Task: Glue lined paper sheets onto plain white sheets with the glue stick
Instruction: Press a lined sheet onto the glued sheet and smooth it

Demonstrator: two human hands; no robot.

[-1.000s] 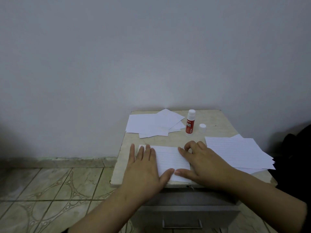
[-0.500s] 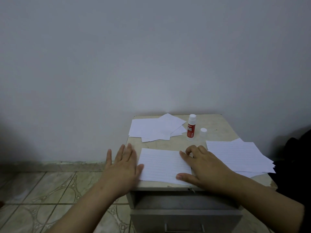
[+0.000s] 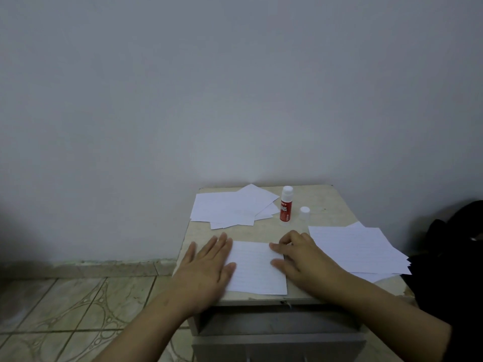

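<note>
Here: two hands flat on a lined sheet, small table.

Left hand [image 3: 207, 267], fingers straight and spread, lies on the left edge of the lined sheet [image 3: 254, 267]; right hand [image 3: 303, 259], fingers bent, presses its right edge with the fingertips. Sheet lies at the table [image 3: 329, 202] front. Lined stack [image 3: 363, 249] just right of the right hand. Plain sheets [image 3: 230, 207] fanned at back left. Glue stick [image 3: 286, 205] upright beside them, uncapped; cap [image 3: 304, 212] to its right.

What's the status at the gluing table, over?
Left hand flat, right hand with fingers bent, both pressing the lined sheet. Glue stick upright behind, cap off beside it. Nothing in the way.
</note>
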